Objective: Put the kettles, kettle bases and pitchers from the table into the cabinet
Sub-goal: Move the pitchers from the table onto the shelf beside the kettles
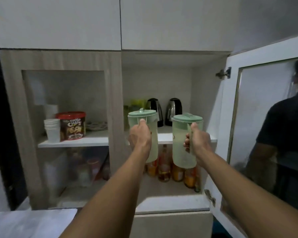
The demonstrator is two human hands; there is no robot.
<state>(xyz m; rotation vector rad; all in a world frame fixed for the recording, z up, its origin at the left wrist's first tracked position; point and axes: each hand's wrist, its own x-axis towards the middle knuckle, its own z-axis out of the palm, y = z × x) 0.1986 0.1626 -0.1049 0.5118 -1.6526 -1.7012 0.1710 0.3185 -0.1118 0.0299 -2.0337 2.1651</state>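
Note:
My left hand (139, 136) grips the handle of a pale green lidded pitcher (143, 117), held upright in front of the open cabinet's upper shelf (163, 140). A second green pitcher (182, 140) of the same kind is held by its handle in my right hand (197, 140). Both pitchers hang in the air just short of the shelf edge. Two steel and black kettles (154, 107) (174, 109) stand at the back of that shelf, with green things behind them on the left.
The cabinet's glass door (265, 127) stands open on the right and reflects a person. Bottles (163, 167) fill the lower shelf. Behind the shut left glass door (67, 107) are stacked cups (52, 129) and a red-lidded tub (72, 125). A white surface (31, 222) lies at bottom left.

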